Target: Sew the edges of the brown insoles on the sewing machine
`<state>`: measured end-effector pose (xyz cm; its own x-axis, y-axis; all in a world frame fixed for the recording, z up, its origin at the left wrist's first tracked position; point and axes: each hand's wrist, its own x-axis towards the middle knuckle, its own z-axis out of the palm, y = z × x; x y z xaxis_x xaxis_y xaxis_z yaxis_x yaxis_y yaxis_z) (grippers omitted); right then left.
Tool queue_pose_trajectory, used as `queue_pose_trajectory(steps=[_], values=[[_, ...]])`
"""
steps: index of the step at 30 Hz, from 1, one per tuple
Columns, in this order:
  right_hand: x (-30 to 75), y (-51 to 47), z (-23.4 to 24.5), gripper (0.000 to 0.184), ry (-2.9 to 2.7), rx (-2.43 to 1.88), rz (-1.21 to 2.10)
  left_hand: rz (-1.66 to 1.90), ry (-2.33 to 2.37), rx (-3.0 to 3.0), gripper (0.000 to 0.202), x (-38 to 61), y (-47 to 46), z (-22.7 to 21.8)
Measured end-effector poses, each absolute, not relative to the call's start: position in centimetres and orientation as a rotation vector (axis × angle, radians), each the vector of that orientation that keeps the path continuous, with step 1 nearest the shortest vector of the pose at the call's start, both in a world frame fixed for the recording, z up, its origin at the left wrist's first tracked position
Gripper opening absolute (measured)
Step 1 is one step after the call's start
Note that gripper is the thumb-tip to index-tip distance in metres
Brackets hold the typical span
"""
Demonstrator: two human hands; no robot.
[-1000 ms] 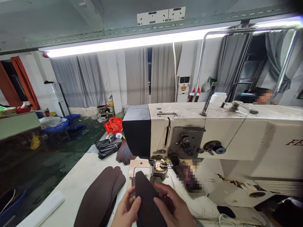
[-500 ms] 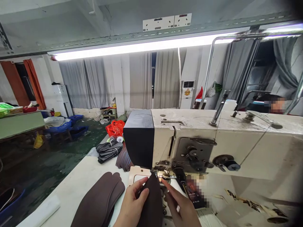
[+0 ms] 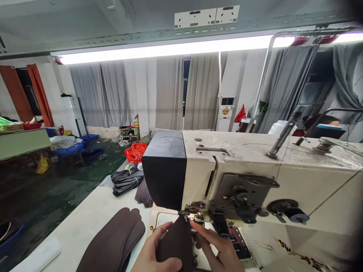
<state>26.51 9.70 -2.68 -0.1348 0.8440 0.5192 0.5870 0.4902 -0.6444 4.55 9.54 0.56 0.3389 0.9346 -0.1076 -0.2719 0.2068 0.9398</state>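
Both my hands hold a dark brown leather piece (image 3: 176, 243) at the bottom centre, its upper tip pushed up to the presser foot (image 3: 195, 218) of a cream industrial sewing machine (image 3: 255, 177). My left hand (image 3: 154, 253) grips the piece's left side, thumb on top. My right hand (image 3: 217, 247) pinches its right edge near the needle, fingers closed. A stack of similar brown pieces (image 3: 112, 241) lies on the table to the left of my hands.
Bundles of dark and brown strips (image 3: 126, 181) lie at the white table's (image 3: 85, 223) far end, beside a red bag (image 3: 136, 151). A phone (image 3: 239, 247) rests under the machine arm. Blue bins (image 3: 82, 149) stand on the floor at left. Another person sits behind the machine at right.
My hands lifted the leather piece from flat on the bed and pushed its tip up under the presser foot. The view moved closer to the machine.
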Motion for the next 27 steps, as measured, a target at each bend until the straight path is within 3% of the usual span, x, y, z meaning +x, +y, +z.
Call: queue_pose_trajectory(steps=[14, 27], values=[[26.6, 10.0, -2.3, 0.041, -1.784, -1.213, 0.420, 0.913, 0.751, 0.960, 0.080, 4.5, 9.0, 0.6], [26.5, 10.3, -2.3, 0.035, -1.779, -1.204, 0.488, 1.008, 0.835, 0.941, 0.060, 6.1, 10.8, 2.0]])
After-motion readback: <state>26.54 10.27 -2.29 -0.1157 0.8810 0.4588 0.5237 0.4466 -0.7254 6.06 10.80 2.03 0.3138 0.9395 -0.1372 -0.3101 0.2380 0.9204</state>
